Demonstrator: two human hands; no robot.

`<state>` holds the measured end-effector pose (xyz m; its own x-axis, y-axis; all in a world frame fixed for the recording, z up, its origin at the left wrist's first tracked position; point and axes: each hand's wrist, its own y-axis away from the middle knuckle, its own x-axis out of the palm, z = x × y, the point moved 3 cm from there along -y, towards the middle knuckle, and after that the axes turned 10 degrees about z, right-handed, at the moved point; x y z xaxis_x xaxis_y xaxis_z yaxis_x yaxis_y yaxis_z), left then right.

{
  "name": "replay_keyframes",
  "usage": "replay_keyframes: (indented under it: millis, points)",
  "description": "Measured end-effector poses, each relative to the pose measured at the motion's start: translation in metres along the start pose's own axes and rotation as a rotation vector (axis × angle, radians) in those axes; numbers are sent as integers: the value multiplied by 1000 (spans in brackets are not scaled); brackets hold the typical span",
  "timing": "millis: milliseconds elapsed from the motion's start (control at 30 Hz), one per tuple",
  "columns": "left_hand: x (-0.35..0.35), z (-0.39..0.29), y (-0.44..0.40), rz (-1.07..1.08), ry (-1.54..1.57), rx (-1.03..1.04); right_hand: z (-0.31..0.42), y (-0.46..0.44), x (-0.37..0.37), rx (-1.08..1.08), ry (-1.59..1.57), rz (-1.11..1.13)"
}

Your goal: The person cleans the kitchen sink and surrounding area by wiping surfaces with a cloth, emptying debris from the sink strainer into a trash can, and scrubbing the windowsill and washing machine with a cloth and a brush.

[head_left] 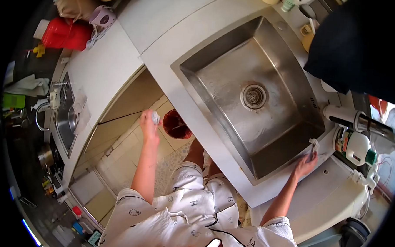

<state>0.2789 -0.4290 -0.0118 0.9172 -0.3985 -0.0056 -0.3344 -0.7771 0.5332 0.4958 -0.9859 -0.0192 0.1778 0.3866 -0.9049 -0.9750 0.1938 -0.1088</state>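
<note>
My left hand (148,125) is closed around a small white crumpled wad (155,117), perhaps tissue or cloth. Just right of it, lower down on the floor, stands a dark red bucket (176,124); what is inside is hard to make out. At the right front corner of the steel sink (225,81), my right hand (306,165) has its fingers closed on another whitish crumpled piece (313,144), whose material I cannot tell. That hand is beside the sink's rim. The basin looks wet around its round drain strainer (254,96).
A white jug with a green cap (353,146) stands right of the sink, near a white cylindrical container (343,115). On the left counter are a red container (68,34), a purple cup (102,16) and a second, smaller sink (66,114). A dark shape (361,51) blocks the upper right.
</note>
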Motion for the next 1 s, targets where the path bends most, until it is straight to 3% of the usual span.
replay_keyframes:
  millis: [67,133,167,233,300,333,400,467,500,567,633,733,867,900,1000]
  points:
    - [-40,57,-12,-51,-31,-236,6,-3,-3,92,17,-3]
    - [-59,105,-24,19,-112,-311,-5,-9,-6,205,-63,48]
    - [-61,121,-31,66,-152,-343,-35,-13,5,122,-70,-32]
    - [-62,135,-43,-22,-370,-541,-26,-18,-5,237,-61,45]
    - [-67,150,-55,-66,-513,-481,-22,-20,-8,242,-86,34]
    - [-70,156,-62,-66,-542,-325,-17,-19,-11,266,-79,83]
    - [-71,154,-61,-98,-518,-48,-11,-17,-14,107,-24,76]
    - [-65,126,-48,-150,-420,192,29,-12,-28,98,30,-64]
    - [-46,97,-35,-111,-359,230,57,-6,-38,99,56,-133]
    - [19,15,24,-20,-255,292,124,7,-48,52,-439,-18]
    - [87,-33,75,321,-270,200,172,24,-48,4,-733,177]
    - [170,-39,118,939,-331,182,230,39,-33,53,-951,629]
    - [223,-37,135,1291,-167,-56,280,46,-19,43,-1325,987]
    - [225,-41,131,1224,-243,-59,284,45,-16,64,-1370,1002]
    - [226,-39,126,1108,5,-98,278,42,1,12,-1276,987]
